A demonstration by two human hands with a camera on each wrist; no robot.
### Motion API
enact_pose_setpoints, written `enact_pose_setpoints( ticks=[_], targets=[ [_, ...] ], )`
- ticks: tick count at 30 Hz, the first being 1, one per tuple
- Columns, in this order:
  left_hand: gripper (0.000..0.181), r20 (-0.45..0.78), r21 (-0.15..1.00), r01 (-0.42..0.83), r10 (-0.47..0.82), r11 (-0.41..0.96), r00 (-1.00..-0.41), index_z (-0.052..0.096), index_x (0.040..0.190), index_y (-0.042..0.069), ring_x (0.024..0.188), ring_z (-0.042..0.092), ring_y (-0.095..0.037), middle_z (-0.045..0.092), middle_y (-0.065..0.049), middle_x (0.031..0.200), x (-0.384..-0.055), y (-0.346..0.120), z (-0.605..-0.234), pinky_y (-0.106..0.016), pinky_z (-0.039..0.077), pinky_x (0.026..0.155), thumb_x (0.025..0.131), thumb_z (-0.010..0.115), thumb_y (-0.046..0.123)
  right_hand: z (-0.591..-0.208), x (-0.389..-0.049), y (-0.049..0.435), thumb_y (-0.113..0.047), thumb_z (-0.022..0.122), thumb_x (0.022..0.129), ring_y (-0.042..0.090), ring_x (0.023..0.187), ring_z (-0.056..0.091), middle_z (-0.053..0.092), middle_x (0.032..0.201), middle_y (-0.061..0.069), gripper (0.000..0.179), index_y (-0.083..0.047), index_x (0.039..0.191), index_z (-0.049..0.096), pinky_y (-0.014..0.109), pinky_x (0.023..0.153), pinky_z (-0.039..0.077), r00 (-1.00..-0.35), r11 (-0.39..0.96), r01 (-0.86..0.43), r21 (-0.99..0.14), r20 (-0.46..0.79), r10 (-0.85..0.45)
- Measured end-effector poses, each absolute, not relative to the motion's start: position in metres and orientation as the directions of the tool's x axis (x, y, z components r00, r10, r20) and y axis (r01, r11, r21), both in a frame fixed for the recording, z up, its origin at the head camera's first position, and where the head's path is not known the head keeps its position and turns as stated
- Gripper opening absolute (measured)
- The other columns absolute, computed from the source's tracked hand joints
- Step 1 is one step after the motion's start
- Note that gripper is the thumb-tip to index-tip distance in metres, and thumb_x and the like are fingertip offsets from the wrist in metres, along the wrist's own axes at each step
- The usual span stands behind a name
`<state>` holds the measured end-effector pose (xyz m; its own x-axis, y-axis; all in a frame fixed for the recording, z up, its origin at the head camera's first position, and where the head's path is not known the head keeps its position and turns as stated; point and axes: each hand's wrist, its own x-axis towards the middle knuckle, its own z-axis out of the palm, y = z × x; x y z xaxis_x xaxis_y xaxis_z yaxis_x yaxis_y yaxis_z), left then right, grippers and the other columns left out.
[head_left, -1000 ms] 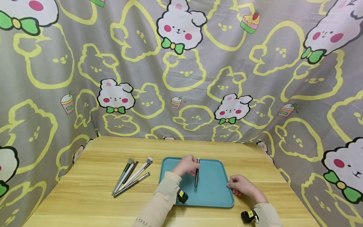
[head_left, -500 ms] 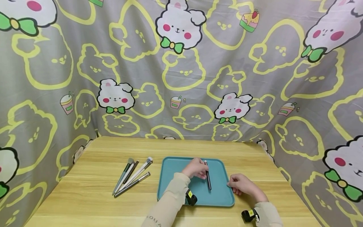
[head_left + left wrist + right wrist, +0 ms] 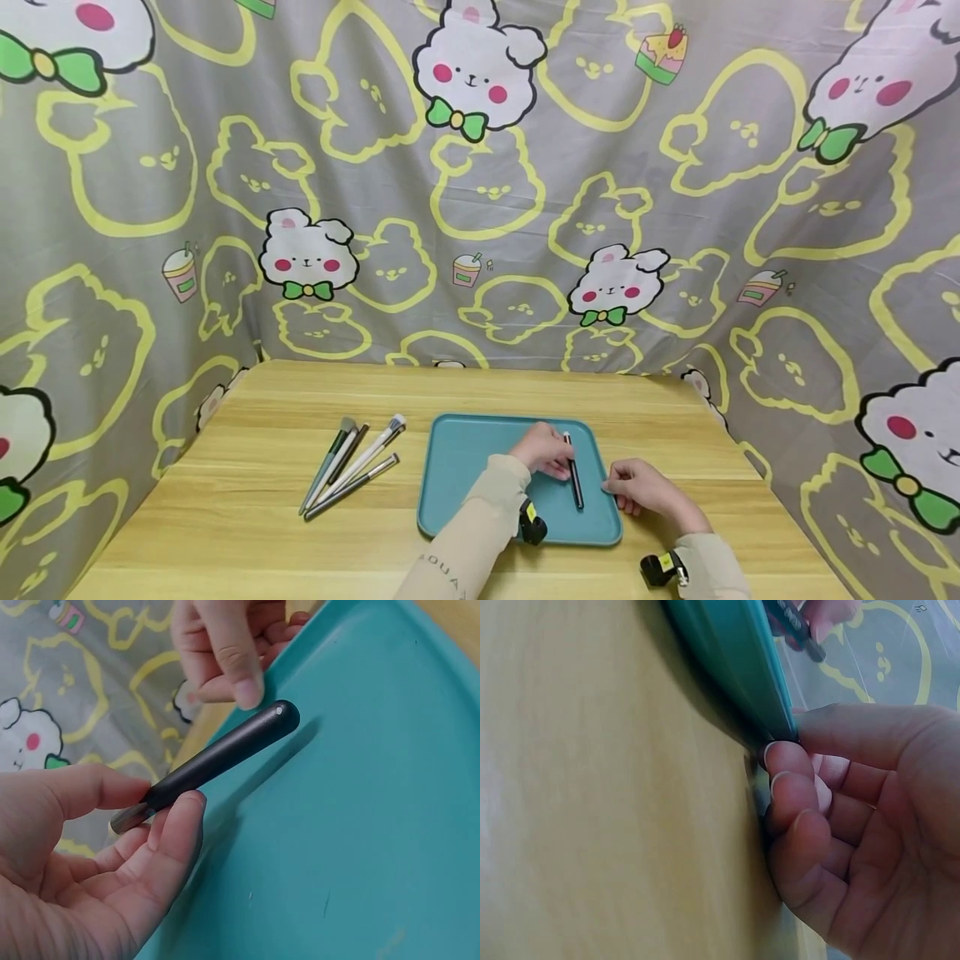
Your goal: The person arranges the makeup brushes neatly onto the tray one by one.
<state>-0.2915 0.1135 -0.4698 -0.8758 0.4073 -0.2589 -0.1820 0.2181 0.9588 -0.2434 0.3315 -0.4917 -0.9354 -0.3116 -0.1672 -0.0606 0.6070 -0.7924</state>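
A black handle (image 3: 576, 487) is pinched by the left hand (image 3: 545, 448) over the right part of a teal tray (image 3: 457, 467), whose right rim is pinched by the right hand (image 3: 637, 487). The tray's near edge is partly covered by a sleeve (image 3: 476, 533). Loose brushes (image 3: 367, 455) are fanned leftward on the worktop (image 3: 225, 500), backed by a patterned curtain (image 3: 405, 183).

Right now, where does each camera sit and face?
Head: worn on the head, facing forward and down at tray, brushes, patterned cloth; left hand, right hand, sleeves show.
Left wrist: worn there, facing the left hand pinching a dark stick over the tray; right hand beyond.
Right wrist: worn there, facing the right hand holding the tray's edge; some left hand shows.
Shared: both wrist views show stick and tray.
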Motion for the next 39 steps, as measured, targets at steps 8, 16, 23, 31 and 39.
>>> enact_pose_setpoints(
  ticks=[8,16,23,31,39],
  targets=[
    [0.013,-0.274,0.949,-0.184,0.376,0.258,-0.885,0.062,0.072,0.002,0.049,0.065,-0.019,0.062,-0.012,0.063,-0.289,0.130,-0.470,-0.031,0.059,0.057,0.085,0.065,0.002,-0.491,-0.243,0.332,-0.017,0.061,0.094,0.013,0.052,0.050,0.055,0.061,0.001,0.027,0.002,0.077,0.054,0.028,0.045,0.045,-0.936,0.613,-0.086,-0.785,-0.147,-0.320],
    [0.017,-0.289,0.935,-0.188,0.342,0.300,-0.894,0.057,0.069,0.004,0.062,0.071,-0.031,0.067,-0.021,0.072,-0.286,0.138,-0.465,-0.039,0.060,0.067,0.084,0.064,0.000,-0.493,-0.243,0.332,-0.016,0.060,0.094,0.012,0.051,0.050,0.054,0.061,0.001,0.027,0.002,0.076,0.054,0.027,0.045,0.045,-0.935,0.617,-0.095,-0.782,-0.142,-0.324],
    [0.014,-0.295,0.909,-0.174,0.291,0.379,-0.910,0.062,0.070,-0.003,0.048,0.065,-0.023,0.066,-0.018,0.065,-0.292,0.148,-0.470,-0.034,0.059,0.056,0.083,0.066,0.000,-0.492,-0.243,0.332,-0.016,0.060,0.095,0.013,0.052,0.050,0.054,0.061,0.001,0.027,0.003,0.076,0.054,0.028,0.045,0.045,-0.934,0.615,-0.095,-0.783,-0.144,-0.327],
    [0.019,-0.294,0.883,-0.161,0.252,0.441,-0.922,0.059,0.064,-0.001,0.038,0.053,-0.015,0.059,-0.013,0.055,-0.297,0.157,-0.474,-0.030,0.054,0.044,0.081,0.068,0.000,-0.492,-0.243,0.332,-0.016,0.060,0.095,0.013,0.051,0.050,0.054,0.061,0.001,0.027,0.004,0.076,0.054,0.027,0.045,0.045,-0.934,0.613,-0.094,-0.784,-0.144,-0.327],
    [0.030,-0.277,0.840,-0.131,0.209,0.527,-0.938,0.054,0.055,0.003,0.036,0.055,-0.016,0.055,-0.009,0.047,-0.297,0.163,-0.475,-0.028,0.051,0.040,0.081,0.068,0.001,-0.492,-0.243,0.332,-0.016,0.060,0.095,0.012,0.051,0.050,0.054,0.061,0.001,0.027,0.003,0.076,0.054,0.027,0.045,0.045,-0.934,0.614,-0.102,-0.783,-0.137,-0.329]
  ],
)
